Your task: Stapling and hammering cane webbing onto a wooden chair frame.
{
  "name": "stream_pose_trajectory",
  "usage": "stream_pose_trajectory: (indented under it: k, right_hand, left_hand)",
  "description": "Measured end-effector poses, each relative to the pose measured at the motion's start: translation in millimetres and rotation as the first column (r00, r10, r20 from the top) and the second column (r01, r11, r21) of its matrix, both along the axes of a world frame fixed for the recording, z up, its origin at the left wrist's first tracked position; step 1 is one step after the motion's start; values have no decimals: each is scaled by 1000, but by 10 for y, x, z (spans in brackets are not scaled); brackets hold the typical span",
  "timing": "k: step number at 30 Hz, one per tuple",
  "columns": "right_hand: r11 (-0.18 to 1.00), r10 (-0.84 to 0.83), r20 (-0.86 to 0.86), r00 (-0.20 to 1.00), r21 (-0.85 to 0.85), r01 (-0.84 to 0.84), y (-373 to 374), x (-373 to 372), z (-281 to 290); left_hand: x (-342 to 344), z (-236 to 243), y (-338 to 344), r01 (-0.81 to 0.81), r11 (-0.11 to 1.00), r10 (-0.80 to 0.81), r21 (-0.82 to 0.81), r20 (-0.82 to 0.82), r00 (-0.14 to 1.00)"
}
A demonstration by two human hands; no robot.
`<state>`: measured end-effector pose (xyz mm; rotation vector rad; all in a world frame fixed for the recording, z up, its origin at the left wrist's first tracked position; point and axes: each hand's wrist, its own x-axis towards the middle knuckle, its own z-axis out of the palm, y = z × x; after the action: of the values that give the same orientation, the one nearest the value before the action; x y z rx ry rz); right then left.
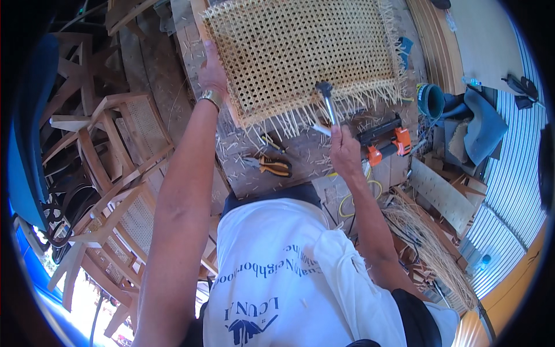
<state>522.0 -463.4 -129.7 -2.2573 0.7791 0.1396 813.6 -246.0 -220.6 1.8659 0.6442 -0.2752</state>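
Note:
A woven cane panel with frayed strand ends lies over a wooden frame on the worktable. My left hand grips the frame's left side, its thumb along the top edge. In my right hand is a hammer, held by the handle. The dark hammer head is over the panel's near edge; whether it touches the cane I cannot tell. Beside that hand lies a pale, flat strip. Yellow-and-black pliers rest on the table nearer to me.
An orange-and-black nail gun lies right of my right hand, near a yellow hose. Cut cane bits litter the worktable. A dark green container stands farther right. Wooden chair frames crowd the left; loose cane strands lie lower right.

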Motion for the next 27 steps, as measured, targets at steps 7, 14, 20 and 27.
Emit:
stream_pose_trajectory:
  k: [7, 14, 20, 27]
  right_hand:
    - [998, -58, 60, 997, -30, 60, -45, -75, -108]
    - [995, -103, 35, 994, 6, 103, -111, -11, 26]
    - [994, -103, 62, 993, 41, 101, -228, 143, 201]
    - [995, -84, -49, 995, -48, 82, -439, 7, 51]
  left_hand:
    - [-168, 431, -152, 78, 991, -84, -111, -45, 996]
    - [-64, 66, -2, 56, 997, -58, -50, -44, 997]
    - [-64, 182, -53, -2, 994, 1, -109, -11, 1000]
    - [-173, 220, -111, 56, 993, -46, -105, 94, 995]
